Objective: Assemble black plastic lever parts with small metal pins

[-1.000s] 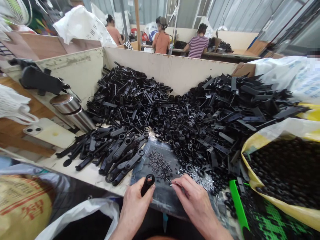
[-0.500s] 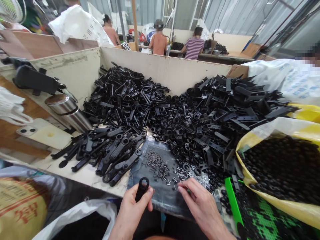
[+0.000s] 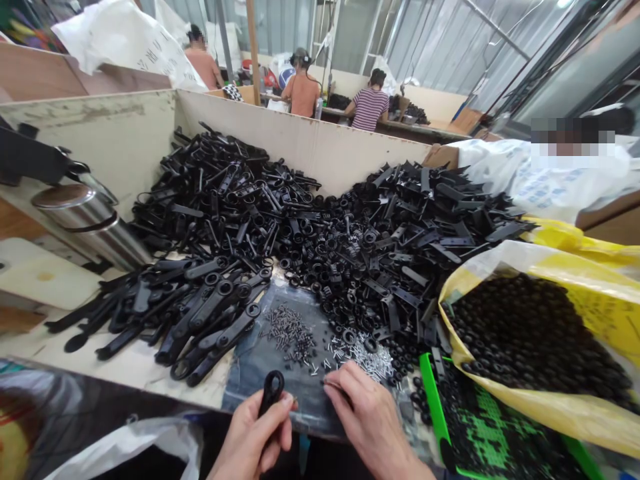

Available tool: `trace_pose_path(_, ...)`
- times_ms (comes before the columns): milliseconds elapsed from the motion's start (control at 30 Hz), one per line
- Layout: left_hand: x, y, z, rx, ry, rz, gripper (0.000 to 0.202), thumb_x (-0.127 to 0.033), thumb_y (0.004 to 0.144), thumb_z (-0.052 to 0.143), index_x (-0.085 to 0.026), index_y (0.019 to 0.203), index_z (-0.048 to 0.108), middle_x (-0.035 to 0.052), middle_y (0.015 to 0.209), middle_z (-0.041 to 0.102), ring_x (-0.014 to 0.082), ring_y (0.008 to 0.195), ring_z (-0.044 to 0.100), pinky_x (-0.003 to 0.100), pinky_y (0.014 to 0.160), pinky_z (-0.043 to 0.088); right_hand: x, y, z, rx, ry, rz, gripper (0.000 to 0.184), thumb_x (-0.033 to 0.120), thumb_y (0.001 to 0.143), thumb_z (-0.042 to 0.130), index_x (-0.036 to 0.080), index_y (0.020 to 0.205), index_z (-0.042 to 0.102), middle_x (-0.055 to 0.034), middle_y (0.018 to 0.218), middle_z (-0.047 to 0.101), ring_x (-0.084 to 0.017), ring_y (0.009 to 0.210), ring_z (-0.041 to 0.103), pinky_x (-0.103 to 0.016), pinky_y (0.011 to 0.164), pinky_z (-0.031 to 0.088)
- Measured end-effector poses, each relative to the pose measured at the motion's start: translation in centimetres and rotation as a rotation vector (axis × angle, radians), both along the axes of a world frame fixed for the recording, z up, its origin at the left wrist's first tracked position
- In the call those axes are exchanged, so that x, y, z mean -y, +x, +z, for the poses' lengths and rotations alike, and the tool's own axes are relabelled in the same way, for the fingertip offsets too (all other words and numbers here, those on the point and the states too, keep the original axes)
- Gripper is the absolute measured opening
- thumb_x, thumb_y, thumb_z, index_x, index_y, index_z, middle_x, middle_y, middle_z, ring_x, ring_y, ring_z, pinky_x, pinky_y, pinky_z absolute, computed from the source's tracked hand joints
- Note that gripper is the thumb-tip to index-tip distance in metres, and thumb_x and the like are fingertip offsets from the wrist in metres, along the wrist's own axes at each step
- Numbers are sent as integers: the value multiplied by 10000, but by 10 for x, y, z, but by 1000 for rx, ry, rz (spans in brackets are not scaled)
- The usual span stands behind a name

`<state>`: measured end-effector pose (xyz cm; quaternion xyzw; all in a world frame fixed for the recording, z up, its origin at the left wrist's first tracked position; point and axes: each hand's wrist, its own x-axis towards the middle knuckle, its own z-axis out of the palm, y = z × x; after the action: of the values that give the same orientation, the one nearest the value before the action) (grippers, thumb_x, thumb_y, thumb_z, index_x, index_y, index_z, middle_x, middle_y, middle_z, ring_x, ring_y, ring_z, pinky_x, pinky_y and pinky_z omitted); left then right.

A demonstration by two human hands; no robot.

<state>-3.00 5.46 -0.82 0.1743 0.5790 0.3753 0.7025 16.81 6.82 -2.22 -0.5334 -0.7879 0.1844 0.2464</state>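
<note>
At a parts bench (image 3: 135,363) in a tin-walled workshop, our left hand (image 3: 250,437) closes around a black plastic lever (image 3: 272,392) at the near edge of the dark mat (image 3: 265,377), our right fingertips (image 3: 343,390) pinching what looks like a thin metal pin (image 3: 331,383). Fitting pin to lever appears the next call.

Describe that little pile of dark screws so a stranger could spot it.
Start at the big heap of black plastic parts. At its near edge, a dark mat holds a small pile of dark screws, apart from the silver pins to its right.
</note>
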Motion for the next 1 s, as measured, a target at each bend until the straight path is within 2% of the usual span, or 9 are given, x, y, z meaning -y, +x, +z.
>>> trace_pose_path(133, -1, 2, 1, 28, -10, 12, 514, -574, 599, 855, -109, 728, 680, -31, 442, 562, -20, 322, 259, 169, 406, 92, -9, -6, -4, 126, 108, 23, 295, 263, 1056, 419, 232, 881, 654, -25, 806, 656, -157, 641, 653, -232, 575, 436)
trace_pose_path(200, -1, 2, 3, 46, 2, 18, 503, -562, 611, 857, -109, 740, 678, -41, 457, 555, -18, 345, 261, 170, 413, 105, -10, -7, 1, 39, 67, 39, 271, 253, 1050, 431, 227, 896, 652, -30, 824, 659, -158, 664, 655, -230, 591, 449)
trace_pose_path(300, -2, 4, 7, 38, 35, 9, 489, -545, 626, 864, -117, 776, 679, -52, 475, 545, -12, 380, 269, 164, 425, 110, -10, -9, 14, -227, -83, 82, 200, 239, 1030, 475, 227, 913, 637, -23, 858, 676, -152, 730, 662, -226, 660, 481)
trace_pose_path(400, -3, 8, 9, -1, 68, -12, 490, -561, 637, 855, -133, 781, 665, -53, 470, 548, -6, 382, 272, 161, 426, 113, -8, -13, 24, -379, -182, 98, 143, 241, 998, 544, 236, 906, 654, 4, 820, 698, -142, 697, 648, -223, 664, 477)
trace_pose_path(633, -4, 16, 4, -104, 115, -61, 485, -570, 647, 827, -132, 789, 675, -45, 434, 556, 13, 346, 256, 182, 400, 125, -8, -13, 22, -441, -199, 47, 134, 241, 953, 607, 229, 851, 693, 15, 765, 703, -134, 618, 597, -222, 607, 455)
trace_pose_path(900, -3, 19, 4, -212, 160, -98, 388, -507, 688, 792, -140, 738, 676, -37, 433, 546, 30, 373, 242, 200, 406, 104, -5, -7, 22, -454, -190, 138, 178, 252, 999, 565, 216, 883, 695, -15, 782, 679, -152, 686, 626, -244, 641, 464)
trace_pose_path(1000, -2, 20, 6, -172, 147, -136, 370, -495, 676, 796, -153, 728, 665, -40, 429, 544, 34, 369, 233, 208, 398, 89, -3, -6, 25, -506, -231, 175, 177, 252, 1005, 559, 219, 918, 709, -28, 833, 690, -158, 743, 643, -248, 683, 479)
